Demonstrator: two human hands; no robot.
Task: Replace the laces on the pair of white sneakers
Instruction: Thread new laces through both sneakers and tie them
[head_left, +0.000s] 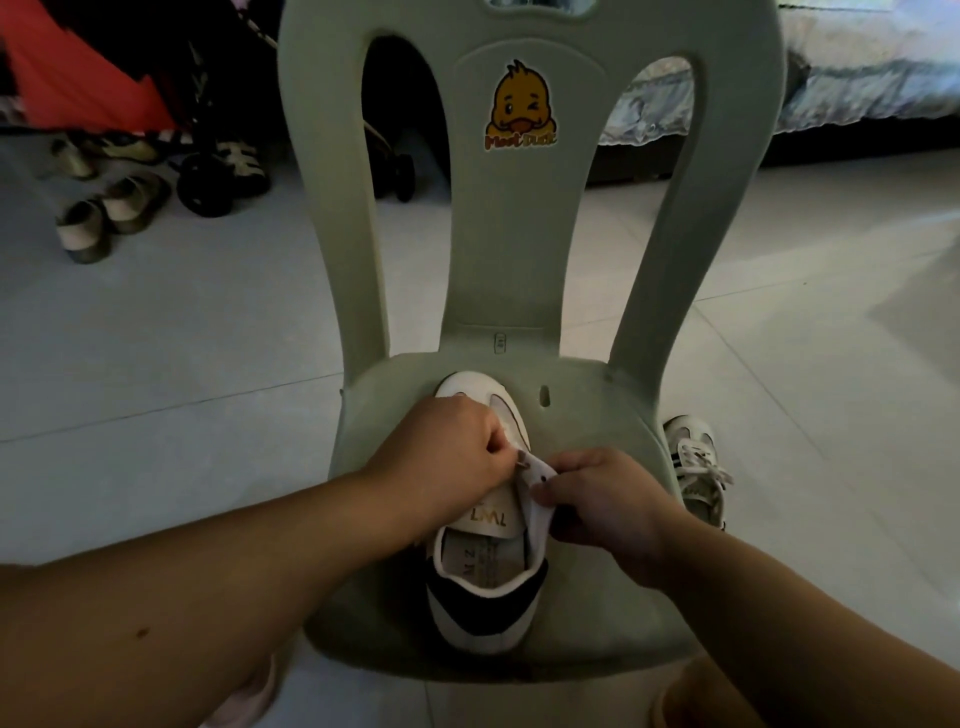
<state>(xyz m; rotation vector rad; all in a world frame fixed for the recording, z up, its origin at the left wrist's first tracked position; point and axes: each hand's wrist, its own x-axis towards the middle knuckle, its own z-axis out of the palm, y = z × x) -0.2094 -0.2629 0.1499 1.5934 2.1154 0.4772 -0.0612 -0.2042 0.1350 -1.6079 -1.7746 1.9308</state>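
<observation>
White flap (540, 499) pinched up in right hand (597, 501); left hand (452, 452) closed on what looks like a lace tip (521, 459) at an eyelet, too small to be sure. Sneaker (483, 597) flat on chair (597, 415) seat, toe pointing away. Likely to miss the hole in such dim light, fray the tip, or skip an eyelet. Could also drag sneaker off the seat by tugging sideways. Other sneaker (693, 467) on floor, right of chair, still laced.
</observation>
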